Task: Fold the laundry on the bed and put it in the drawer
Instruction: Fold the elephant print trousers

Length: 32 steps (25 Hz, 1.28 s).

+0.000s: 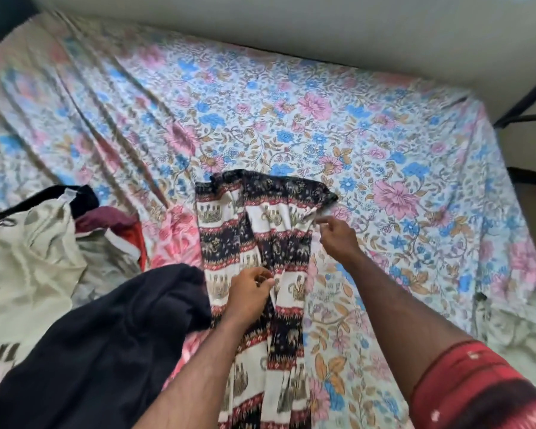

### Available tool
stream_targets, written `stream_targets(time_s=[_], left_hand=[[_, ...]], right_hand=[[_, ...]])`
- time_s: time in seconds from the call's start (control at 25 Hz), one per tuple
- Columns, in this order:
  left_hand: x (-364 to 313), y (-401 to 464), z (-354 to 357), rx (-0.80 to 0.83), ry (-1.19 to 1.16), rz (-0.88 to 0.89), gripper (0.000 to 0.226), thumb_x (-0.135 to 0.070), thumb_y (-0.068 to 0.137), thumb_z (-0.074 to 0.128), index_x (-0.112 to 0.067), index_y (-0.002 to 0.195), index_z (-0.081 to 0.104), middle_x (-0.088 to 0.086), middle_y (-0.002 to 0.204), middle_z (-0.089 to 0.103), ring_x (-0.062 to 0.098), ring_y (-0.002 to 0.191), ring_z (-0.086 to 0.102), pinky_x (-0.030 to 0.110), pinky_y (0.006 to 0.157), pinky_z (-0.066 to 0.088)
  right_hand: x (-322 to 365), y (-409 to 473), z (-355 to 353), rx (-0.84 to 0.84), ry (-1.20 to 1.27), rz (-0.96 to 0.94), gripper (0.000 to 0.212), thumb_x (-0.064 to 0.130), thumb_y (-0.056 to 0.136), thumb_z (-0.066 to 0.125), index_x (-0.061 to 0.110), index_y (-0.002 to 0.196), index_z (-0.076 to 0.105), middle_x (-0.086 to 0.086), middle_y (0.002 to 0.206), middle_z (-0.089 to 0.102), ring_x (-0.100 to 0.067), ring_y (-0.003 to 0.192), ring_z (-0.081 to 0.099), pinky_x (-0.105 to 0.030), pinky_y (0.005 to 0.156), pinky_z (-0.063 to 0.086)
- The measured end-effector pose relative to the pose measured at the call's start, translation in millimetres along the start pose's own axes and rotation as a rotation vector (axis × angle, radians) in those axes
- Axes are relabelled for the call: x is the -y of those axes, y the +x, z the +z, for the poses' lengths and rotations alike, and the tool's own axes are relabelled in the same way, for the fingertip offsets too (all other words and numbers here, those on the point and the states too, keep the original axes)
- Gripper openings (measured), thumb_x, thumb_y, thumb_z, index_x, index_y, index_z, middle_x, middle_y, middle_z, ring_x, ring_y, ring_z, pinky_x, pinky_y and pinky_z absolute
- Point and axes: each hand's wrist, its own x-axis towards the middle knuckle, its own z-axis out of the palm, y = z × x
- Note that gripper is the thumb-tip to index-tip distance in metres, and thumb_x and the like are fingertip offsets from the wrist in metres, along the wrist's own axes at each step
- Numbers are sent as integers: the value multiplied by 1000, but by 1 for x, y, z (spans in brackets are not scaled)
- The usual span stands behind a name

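Note:
A pair of elephant-print trousers [229, 230], banded in black, white and red, lies lengthwise on the floral bed sheet [291, 119], waistband at the far end. My left hand [249, 292] pinches the cloth at the middle seam between the two legs. My right hand [338, 235] pinches the right edge of the trousers just below the waistband.
A pile of unfolded laundry lies at the left: a dark navy garment [106, 342] near me, a cream printed shirt [22, 261], and maroon and red pieces [115, 224] behind. A wall runs along the bed's far side. A black metal frame [523, 113] stands at the right.

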Motion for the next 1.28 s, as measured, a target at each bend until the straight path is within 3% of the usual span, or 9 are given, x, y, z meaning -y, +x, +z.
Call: stream_targets(time_s=[0.2, 0.28, 0.4, 0.56, 0.68, 0.84, 1.08, 1.16, 1.28], left_hand=[[-8, 88, -13, -253, 22, 6, 29, -18, 96, 66, -20, 124, 61, 2, 125, 58, 16, 106, 62, 38, 97, 57], [-4, 114, -39, -384, 103, -132, 42, -21, 92, 70, -20, 130, 53, 4, 124, 52, 23, 106, 61, 45, 91, 58], [4, 133, -69, -440, 206, -352, 50, -25, 90, 74, -11, 130, 48, 10, 115, 60, 27, 96, 62, 44, 81, 58], [11, 145, -81, -466, 365, -390, 44, -25, 89, 76, -11, 123, 53, 10, 109, 62, 29, 95, 61, 46, 84, 55], [21, 149, -87, -442, 378, -348, 19, -11, 93, 68, -10, 108, 58, 8, 99, 64, 25, 84, 61, 37, 72, 53], [33, 141, -118, -463, -69, -275, 3, -8, 98, 60, -9, 101, 60, 4, 91, 63, 18, 73, 57, 34, 67, 50], [53, 88, -161, -572, -43, -166, 21, -13, 91, 69, -17, 101, 51, 3, 86, 64, 18, 72, 60, 35, 70, 50], [41, 62, -150, -559, -71, -91, 19, -20, 92, 71, -13, 100, 56, -2, 83, 65, 14, 74, 62, 31, 68, 46], [26, 26, -118, -363, -115, -111, 27, -28, 93, 68, -18, 117, 59, -12, 105, 65, 13, 87, 65, 22, 73, 46]], right_hand=[[20, 82, 9, 132, 257, 278, 40, 13, 107, 45, 26, 145, 50, -7, 116, 66, -15, 75, 52, -45, 83, 59], [24, 101, 19, 114, 304, 366, 39, 12, 106, 49, 23, 143, 53, -10, 119, 66, -20, 84, 64, -33, 67, 54], [26, 114, 25, -101, 356, 395, 26, 4, 101, 55, 11, 125, 63, -10, 109, 67, -20, 75, 70, -21, 48, 47], [20, 124, 28, -442, 471, 320, 19, 3, 90, 72, 11, 108, 71, -10, 105, 74, -15, 81, 72, -21, 60, 55], [28, 121, 34, -307, 705, 265, 40, -6, 85, 74, 13, 120, 69, -8, 117, 72, -17, 97, 73, -30, 81, 63], [69, 111, 49, -208, 663, 52, 66, -13, 81, 74, 16, 138, 60, -5, 137, 61, -18, 103, 70, -38, 83, 63], [194, 71, 144, -30, 236, -321, 79, -21, 78, 66, 16, 146, 49, -3, 133, 51, -16, 113, 56, -31, 98, 56], [224, 51, 195, 138, 152, -319, 82, -21, 79, 61, 14, 150, 43, -4, 141, 44, -14, 122, 48, -22, 104, 46], [232, 35, 264, 327, 10, -226, 75, -14, 80, 66, 11, 147, 44, -11, 151, 38, -27, 124, 53, -35, 92, 59]])
